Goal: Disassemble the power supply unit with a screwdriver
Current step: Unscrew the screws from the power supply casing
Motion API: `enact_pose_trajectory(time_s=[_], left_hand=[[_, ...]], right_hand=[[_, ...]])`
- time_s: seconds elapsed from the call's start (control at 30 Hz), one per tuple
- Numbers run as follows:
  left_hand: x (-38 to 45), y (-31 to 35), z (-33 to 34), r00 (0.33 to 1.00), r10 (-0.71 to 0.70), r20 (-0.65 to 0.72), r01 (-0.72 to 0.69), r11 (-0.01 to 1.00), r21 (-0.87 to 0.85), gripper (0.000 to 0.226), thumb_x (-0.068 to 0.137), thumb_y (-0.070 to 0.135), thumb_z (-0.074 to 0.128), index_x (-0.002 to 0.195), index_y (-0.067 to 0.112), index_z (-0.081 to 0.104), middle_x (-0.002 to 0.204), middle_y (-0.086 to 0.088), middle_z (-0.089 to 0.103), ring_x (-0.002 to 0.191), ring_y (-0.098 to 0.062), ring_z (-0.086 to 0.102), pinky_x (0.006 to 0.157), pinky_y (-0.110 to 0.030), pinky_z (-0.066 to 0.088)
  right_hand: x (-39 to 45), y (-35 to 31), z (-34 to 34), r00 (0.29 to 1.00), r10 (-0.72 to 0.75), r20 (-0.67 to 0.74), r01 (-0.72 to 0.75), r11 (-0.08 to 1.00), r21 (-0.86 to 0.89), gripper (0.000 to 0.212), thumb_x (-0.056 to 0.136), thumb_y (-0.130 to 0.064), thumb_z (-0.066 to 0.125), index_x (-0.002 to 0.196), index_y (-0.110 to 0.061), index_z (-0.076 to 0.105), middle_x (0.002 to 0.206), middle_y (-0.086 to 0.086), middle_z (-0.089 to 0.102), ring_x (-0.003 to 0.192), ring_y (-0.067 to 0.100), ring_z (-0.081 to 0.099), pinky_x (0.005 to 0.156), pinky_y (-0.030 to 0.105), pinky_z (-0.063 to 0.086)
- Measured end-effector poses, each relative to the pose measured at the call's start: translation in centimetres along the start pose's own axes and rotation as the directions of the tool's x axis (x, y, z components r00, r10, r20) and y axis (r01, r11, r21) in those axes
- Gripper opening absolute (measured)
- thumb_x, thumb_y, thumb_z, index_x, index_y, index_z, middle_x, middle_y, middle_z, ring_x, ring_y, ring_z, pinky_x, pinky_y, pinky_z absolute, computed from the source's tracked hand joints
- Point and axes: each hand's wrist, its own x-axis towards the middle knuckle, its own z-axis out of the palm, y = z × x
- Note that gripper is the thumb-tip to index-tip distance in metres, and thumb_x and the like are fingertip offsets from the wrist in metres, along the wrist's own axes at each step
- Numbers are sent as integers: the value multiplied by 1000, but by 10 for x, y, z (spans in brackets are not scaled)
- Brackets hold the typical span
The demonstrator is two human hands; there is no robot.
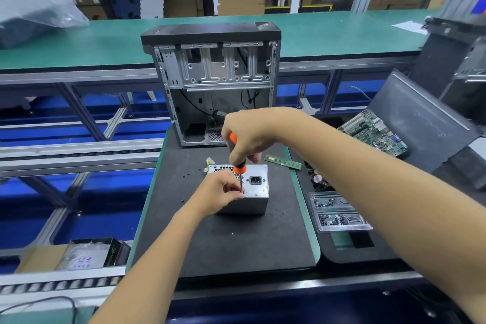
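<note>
So right now it's the unscrewing stage, and judging by how closed-up the box looks, it's early on. The power supply (pixel 246 189) sits on the dark mat (pixel 231 244) of the worktop, directly under both hands, with its socket face turned up toward the camera. The right hand (pixel 248 137) is wrapped around the orange-and-black handle of the screwdriver (pixel 238 163), holding it nearly upright, and the shaft runs down to the near left part of that top face. The left hand (pixel 223 193) is curled against the left side of the box with thumb and fingers pinching right around the tip, so it looks like it's steadying the bit on a screw, or maybe catching the screw itself; I honestly can't tell which, since the fingers hide the spot. The cover looks like it's still on, no gap showing. My guess for the next move: keep the driver straight and pressed down while turning so it doesn't slip out, keep the box from twisting, then lift the screw clear and hunt for the next one. A few tiny dark specks lie on the mat just left of the left hand, probably loose screws. An empty computer case (pixel 213 81) stands just beyond the right hand, and a clear tray of small parts (pixel 339 212) sits off to its right.
</note>
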Motion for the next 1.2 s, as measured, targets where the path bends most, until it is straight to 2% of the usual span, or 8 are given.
enact_pose_trajectory(time_s=[0.27, 0.37, 0.43, 0.6, 0.77, 1.03, 1.13, 1.2], left_hand=[[1, 1, -1, 1000, -15, 4, 14, 999, 36, 15, 73, 17, 80, 68, 24, 69, 78, 2, 62, 67, -17, 56, 64, -29, 50], [2, 1, -2, 1000, 5, 21, -6, 999, 50, 12, 73, 16, 80, 69, 22, 70, 74, 7, 61, 63, -8, 52, 61, -22, 46], [2, 3, -4, 1000, 0, 25, -2, 999, 42, 13, 74, 15, 80, 69, 22, 70, 74, 8, 61, 62, -5, 50, 59, -16, 41], [4, 3, -11, 995, -22, 95, 26, 999, -40, 12, 77, 2, 72, 75, 14, 73, 78, -1, 64, 66, -5, 52, 63, -14, 41], [6, 2, -13, 990, -61, 129, 71, 995, -74, 11, 74, 3, 72, 77, 14, 74, 84, -2, 68, 67, -12, 55, 62, -24, 48], [2, 1, -1, 999, -21, 29, 21, 1000, -2, 11, 71, 17, 80, 69, 15, 69, 78, 9, 63, 56, -3, 47, 57, -14, 38], [0, 1, 0, 999, -22, 24, 23, 1000, -6, 11, 73, 16, 79, 71, 16, 68, 71, 19, 61, 58, -4, 49, 58, -12, 38], [2, 1, -1, 999, -37, 28, 37, 999, -22, 13, 73, 16, 79, 69, 17, 67, 76, 11, 64, 61, -6, 50, 60, -15, 41]], right_hand=[[-4, 4, -5, 990, -100, 95, 117, 972, -205, 31, 70, 3, 70, 95, -16, 73, 95, -1, 68, 82, 17, 60, 60, 24, 47], [-5, 2, -1, 993, -90, 76, 100, 984, -145, 17, 80, -33, 69, 87, -18, 70, 80, -2, 72, 68, 16, 70, 62, 27, 52], [-2, 1, 1, 999, -16, 34, 21, 992, -125, 41, 89, -52, 51, 84, -13, 64, 73, 0, 71, 50, 17, 68, 58, 27, 51], [2, -3, 7, 999, 36, -28, -41, 980, -194, 24, 92, -18, 37, 88, -3, 56, 68, 15, 69, 40, 22, 59, 49, 25, 43], [-4, -7, 3, 982, -188, -32, 171, 942, -290, 17, 85, -26, 62, 94, -13, 57, 84, -3, 66, 80, 17, 58, 61, 29, 43], [-5, -6, -1, 968, -235, 91, 248, 951, -183, 19, 74, -3, 65, 90, -14, 63, 78, -8, 58, 72, 11, 52, 59, 25, 39], [-5, -5, -1, 980, -197, 28, 199, 970, -138, 32, 83, -39, 70, 99, -15, 56, 81, -10, 55, 76, 11, 53, 65, 28, 42], [-5, -6, 3, 995, -74, -70, 58, 975, -216, 45, 92, -60, 47, 93, -15, 48, 79, -5, 50, 79, 19, 54, 65, 34, 43]])
